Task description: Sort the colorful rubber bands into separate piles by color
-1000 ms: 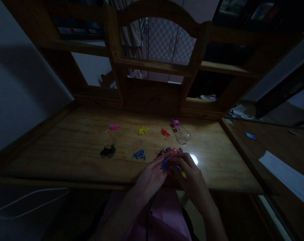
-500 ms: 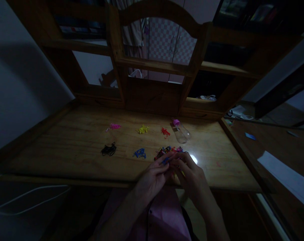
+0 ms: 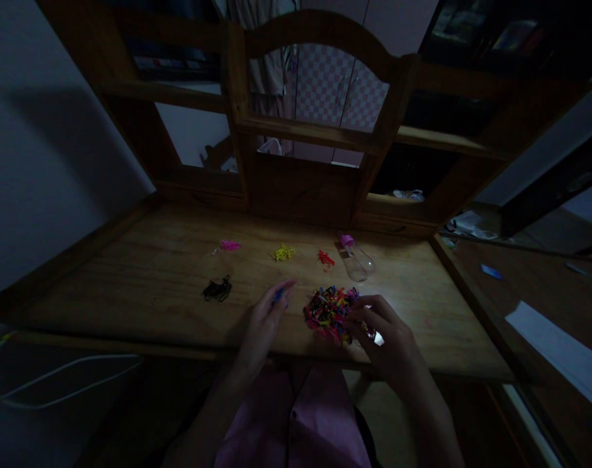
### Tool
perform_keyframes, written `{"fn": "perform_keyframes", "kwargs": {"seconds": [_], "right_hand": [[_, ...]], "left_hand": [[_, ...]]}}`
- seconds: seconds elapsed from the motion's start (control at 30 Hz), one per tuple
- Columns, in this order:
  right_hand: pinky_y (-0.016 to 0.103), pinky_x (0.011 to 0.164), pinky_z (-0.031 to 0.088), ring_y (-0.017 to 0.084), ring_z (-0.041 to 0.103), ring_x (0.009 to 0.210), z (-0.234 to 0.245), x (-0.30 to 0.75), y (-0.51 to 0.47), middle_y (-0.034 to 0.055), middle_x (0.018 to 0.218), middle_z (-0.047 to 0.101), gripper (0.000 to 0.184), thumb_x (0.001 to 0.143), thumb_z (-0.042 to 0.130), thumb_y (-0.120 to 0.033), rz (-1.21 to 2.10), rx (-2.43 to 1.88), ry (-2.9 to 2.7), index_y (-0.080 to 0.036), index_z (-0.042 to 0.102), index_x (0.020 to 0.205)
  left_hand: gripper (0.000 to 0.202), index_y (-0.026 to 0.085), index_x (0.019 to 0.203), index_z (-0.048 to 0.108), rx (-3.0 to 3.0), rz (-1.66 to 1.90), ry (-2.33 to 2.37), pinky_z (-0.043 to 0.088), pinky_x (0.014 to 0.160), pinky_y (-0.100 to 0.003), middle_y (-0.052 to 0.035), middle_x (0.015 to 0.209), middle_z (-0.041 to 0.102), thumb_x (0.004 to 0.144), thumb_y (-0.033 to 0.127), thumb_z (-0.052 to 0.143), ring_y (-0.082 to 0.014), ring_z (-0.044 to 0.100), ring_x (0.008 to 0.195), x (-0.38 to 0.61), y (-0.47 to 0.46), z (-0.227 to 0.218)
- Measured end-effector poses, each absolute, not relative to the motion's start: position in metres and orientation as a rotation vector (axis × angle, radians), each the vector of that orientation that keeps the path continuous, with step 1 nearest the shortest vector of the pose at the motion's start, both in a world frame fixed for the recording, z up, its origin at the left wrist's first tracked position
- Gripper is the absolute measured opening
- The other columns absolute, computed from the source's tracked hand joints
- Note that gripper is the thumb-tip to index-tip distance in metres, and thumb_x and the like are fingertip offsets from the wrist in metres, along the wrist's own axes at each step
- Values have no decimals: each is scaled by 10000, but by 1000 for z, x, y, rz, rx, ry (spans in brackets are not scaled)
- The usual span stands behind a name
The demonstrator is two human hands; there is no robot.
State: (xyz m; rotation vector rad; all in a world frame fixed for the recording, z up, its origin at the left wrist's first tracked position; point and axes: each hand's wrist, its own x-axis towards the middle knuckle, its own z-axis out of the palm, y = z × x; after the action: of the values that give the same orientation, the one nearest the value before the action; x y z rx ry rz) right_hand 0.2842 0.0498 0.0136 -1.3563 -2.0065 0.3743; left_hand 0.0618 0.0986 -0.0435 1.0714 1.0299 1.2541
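Note:
My left hand (image 3: 263, 318) is over the table left of the mixed heap, with small blue loop-shaped pieces (image 3: 278, 296) between thumb and fingers. Some of that blue may lie on the table behind the fingers; I cannot tell. At the right edge of a heap of mixed coloured loops (image 3: 329, 311), my right hand (image 3: 386, 328) has thumb and fingers pinched together. What sits in that pinch is too small to make out. Sorted by colour are a black pile (image 3: 218, 288), a pink pile (image 3: 229, 245), a yellow pile (image 3: 283, 252) and a red pile (image 3: 326, 260).
A clear bottle with a pink cap (image 3: 358, 261) lies behind the heap. Wooden shelving (image 3: 300, 188) rises along the table's back edge. On the brown surface to the right are a white paper sheet (image 3: 559, 354) and a small blue card (image 3: 491, 271).
My hands have come apart from above the heap. The left has moved left to where the blue pile lay, while the right has shifted right, uncovering the mixed heap.

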Motion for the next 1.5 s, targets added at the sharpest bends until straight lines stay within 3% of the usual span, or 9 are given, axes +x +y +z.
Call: {"fn": "perform_keyframes", "kwargs": {"seconds": [0.13,0.27,0.43,0.6,0.7,0.87,1.1,1.27,1.5], "right_hand": [[266,698,483,161,596,831,6,286,77,58,990,576,52,879,604,-208,377,-1414,-1911,-198,654,886],[289,660,473,148,576,696,-1,281,120,63,965,603,92,880,577,-201,239,-1498,-1909,-192,668,875],[337,805,466,226,593,981,-11,276,174,108,1136,617,89,834,602,-165,37,-1525,-2029,-182,686,808],[331,781,466,212,609,915,-11,282,188,119,1133,633,172,806,602,-123,53,-1564,-2063,-172,694,942],[313,779,463,184,612,891,-7,291,177,108,1156,621,203,812,542,-90,121,-1476,-2067,-173,682,932],[299,791,460,182,621,845,-13,292,168,65,884,685,260,804,483,-32,306,-1419,-2235,-172,694,864],[322,876,446,201,590,982,-20,287,176,109,1065,661,408,751,457,21,284,-1446,-2184,-161,681,1039],[297,722,466,170,597,766,-7,309,142,78,982,642,432,768,371,6,318,-1397,-1974,-180,669,1019],[312,776,461,206,604,921,-21,326,70,66,1005,637,352,819,389,-49,323,-1459,-1694,-207,671,957]], "left_hand": [[511,249,1305,524,1714,1139,1363,304,1133,-402,-42,1379,524,859,75,345,-191,451,1300,40,114,-60],[670,200,1374,435,2022,979,1301,249,1165,-410,-68,1454,433,763,-29,281,-161,332,1379,35,121,-75],[590,231,1398,404,2132,959,1213,150,1189,-451,-60,1472,411,850,41,302,-171,274,1408,37,117,-72],[436,255,1382,430,1944,994,1281,213,1171,-435,-62,1483,394,959,230,327,-193,264,1414,37,109,-58],[422,244,1375,438,1926,991,1310,221,1166,-422,-75,1476,401,964,314,370,-199,274,1409,38,109,-56],[420,240,1369,444,1900,990,1335,234,1160,-389,-69,1471,410,973,342,349,-187,318,1388,39,112,-56],[384,249,1314,503,1835,1036,1334,285,1135,-374,-49,1422,470,973,322,345,-183,403,1332,33,114,-52],[339,265,1236,565,1939,1067,1344,349,1089,-355,-37,1337,527,959,271,370,-190,462,1263,40,113,-46],[293,218,1081,617,2226,830,1161,435,951,-324,-65,1063,587,929,154,375,-196,557,1033,81,145,-34]]}}
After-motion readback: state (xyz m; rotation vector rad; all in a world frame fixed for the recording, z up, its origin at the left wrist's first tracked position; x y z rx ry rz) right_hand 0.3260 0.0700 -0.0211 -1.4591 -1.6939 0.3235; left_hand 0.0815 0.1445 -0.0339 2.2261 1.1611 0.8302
